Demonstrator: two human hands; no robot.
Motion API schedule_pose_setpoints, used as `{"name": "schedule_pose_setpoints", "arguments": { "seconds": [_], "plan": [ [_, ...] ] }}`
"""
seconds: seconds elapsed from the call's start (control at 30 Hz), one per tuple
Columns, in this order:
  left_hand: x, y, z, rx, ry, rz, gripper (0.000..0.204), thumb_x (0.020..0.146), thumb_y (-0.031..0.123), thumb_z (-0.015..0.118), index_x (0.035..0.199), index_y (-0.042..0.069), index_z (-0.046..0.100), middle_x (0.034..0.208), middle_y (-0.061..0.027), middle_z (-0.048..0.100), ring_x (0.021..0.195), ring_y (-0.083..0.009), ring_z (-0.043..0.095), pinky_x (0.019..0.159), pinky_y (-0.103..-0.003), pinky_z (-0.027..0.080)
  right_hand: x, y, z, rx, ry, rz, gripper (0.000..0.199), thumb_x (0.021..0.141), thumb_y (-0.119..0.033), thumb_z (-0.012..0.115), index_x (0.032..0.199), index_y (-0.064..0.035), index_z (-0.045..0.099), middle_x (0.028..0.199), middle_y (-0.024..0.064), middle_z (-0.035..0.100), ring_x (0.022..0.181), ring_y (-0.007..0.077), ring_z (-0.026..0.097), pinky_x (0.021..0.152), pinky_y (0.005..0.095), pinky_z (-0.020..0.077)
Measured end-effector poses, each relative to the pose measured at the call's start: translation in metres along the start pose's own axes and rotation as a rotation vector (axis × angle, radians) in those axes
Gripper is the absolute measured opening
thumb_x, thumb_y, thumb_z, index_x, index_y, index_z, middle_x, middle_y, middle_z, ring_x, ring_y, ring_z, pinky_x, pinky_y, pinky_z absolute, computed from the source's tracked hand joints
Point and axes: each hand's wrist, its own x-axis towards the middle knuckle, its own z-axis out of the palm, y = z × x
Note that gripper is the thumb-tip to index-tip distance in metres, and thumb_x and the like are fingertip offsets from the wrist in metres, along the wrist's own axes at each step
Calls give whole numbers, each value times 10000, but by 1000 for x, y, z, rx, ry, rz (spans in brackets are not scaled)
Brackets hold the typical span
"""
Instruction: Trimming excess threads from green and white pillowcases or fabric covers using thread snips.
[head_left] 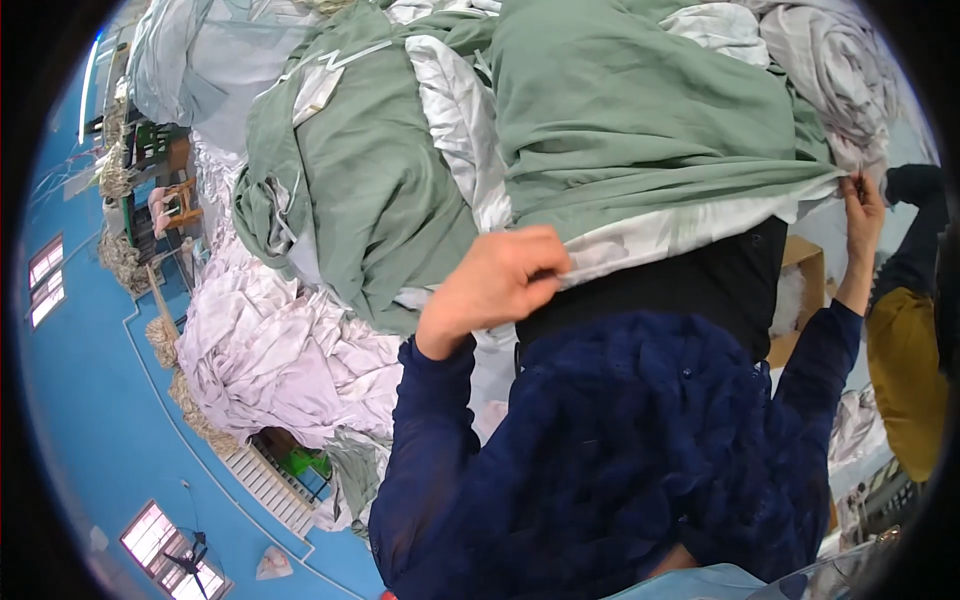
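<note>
A wide sage-green cloth [650, 110] with a white edge or underside is spread in front of my body. My left hand [505, 280] is closed at the near left end of its white edge, fingers curled over the border. Further right, my right hand [862, 200] pinches the cloth's right corner between thumb and fingers. Between both hands the white edge [660, 235] is stretched at a slant, rising to the right, with long folds in the green just beyond it. What lies beneath the cloth is hidden.
More green cloth [375, 180] lies crumpled at the left, beside a big heap of pale pinkish-white fabric [290, 350]. Greyish fabric [830, 70] is piled at the far right. A cardboard box [800, 265] stands below my right forearm. Another person's mustard-coloured clothing [905, 370] shows at the right rim.
</note>
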Motion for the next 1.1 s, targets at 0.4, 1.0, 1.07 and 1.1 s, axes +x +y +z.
{"name": "schedule_pose_setpoints", "arguments": {
  "seconds": [0.4, 1.0, 1.07, 1.1],
  "plan": [
    [8, -8, 22, 96, 272, -6, 106, 772, -3, 649, 852, 11, 581, 781, -107, 613, 693, -251, 605, 635, -325, 479, -13, 20, -11, 11, 6, -32, 141, 915, -28, 633, 1055, -42, 629, 891, -54, 562, 757, 35, 486, 686, 176, 403],
    [42, 6, 68, 359, 254, -7, 196, 793, 106, 709, 966, 77, 620, 679, -85, 579, 567, -250, 576, 531, -349, 446, -79, -80, -30, -313, 271, -359, 315, 659, 140, 476, 913, -15, 579, 863, 38, 549, 769, 128, 515, 684, 220, 399],
    [47, 14, 74, 306, 244, -9, 178, 801, 120, 707, 952, 90, 617, 754, -87, 633, 615, -270, 617, 538, -368, 461, -85, -59, -36, -251, 298, -361, 310, 692, 157, 468, 930, -11, 573, 888, 28, 544, 804, 116, 510, 726, 211, 401],
    [50, 17, 77, 316, 303, -4, 174, 802, 123, 713, 948, 95, 623, 778, -80, 626, 611, -263, 614, 533, -357, 465, -86, -55, -36, -176, 317, -366, 307, 724, 175, 460, 947, -7, 566, 913, 19, 539, 840, 103, 504, 767, 202, 403]
  ]
}}
